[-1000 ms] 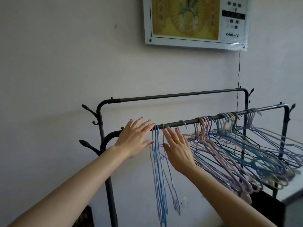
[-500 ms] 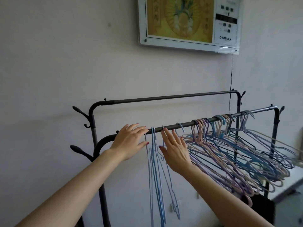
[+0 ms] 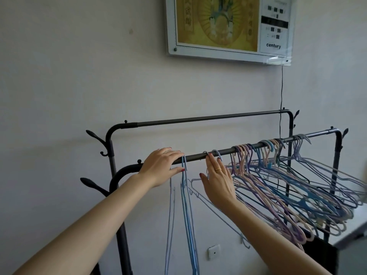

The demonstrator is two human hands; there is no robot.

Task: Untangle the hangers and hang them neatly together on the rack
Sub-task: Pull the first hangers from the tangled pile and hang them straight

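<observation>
Resting on the front rail (image 3: pixel 198 156) of the rack, the left hand (image 3: pixel 160 165) lies with its fingers loose and spread; its grip is wide and it holds nothing, only steadying the sorted blue hangers (image 3: pixel 187 215) that hang straight down just under its fingertips. The right hand (image 3: pixel 217 180) is also open, with the fingers stretched up toward two loose hooks (image 3: pixel 213 152) on the rail just above them; whether a fingertip already touches a hook I cannot tell. One pale hanger (image 3: pixel 216 211) hangs slanted behind this hand. Further to the right of the right hand, the tangled bunch (image 3: pixel 294 191) of pink, purple and blue hangers is still crossed together, so I judge the task is only partly done.

What could go wrong: if the right hand pulls one hook sideways while its wire is caught in the bunch, several hangers may come with it, or some may slip off the rail and fall. A fast slide toward the left hand could also swing the sorted hangers and cross them again.
</observation>
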